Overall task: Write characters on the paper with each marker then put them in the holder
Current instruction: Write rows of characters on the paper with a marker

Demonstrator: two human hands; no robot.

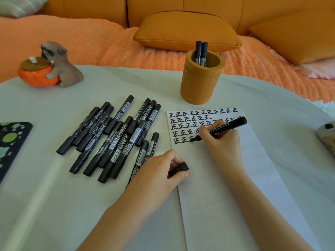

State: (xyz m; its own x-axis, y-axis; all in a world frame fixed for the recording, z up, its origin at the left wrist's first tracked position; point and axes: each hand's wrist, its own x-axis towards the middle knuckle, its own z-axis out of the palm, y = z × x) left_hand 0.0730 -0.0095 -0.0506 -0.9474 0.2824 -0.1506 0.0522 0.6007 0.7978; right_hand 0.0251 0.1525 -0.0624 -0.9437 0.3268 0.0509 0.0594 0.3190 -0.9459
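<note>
A white sheet of paper (226, 178) lies on the table with rows of black characters across its top. My right hand (220, 142) grips an uncapped black marker (229, 125), its tip touching the paper in the fifth row. My left hand (159, 171) rests on the paper's left edge and holds the marker's black cap (179, 169). Several capped black markers (116, 136) lie in a loose pile left of the paper. The tan cylindrical holder (201, 82) stands behind the paper with two markers (201, 53) upright in it.
A dog figurine hugging an orange pot (50, 66) sits at the table's back left. A dark patterned object (10, 142) lies at the left edge, and a pale object (328, 134) at the right edge. An orange sofa with cushions (186, 31) runs behind the table.
</note>
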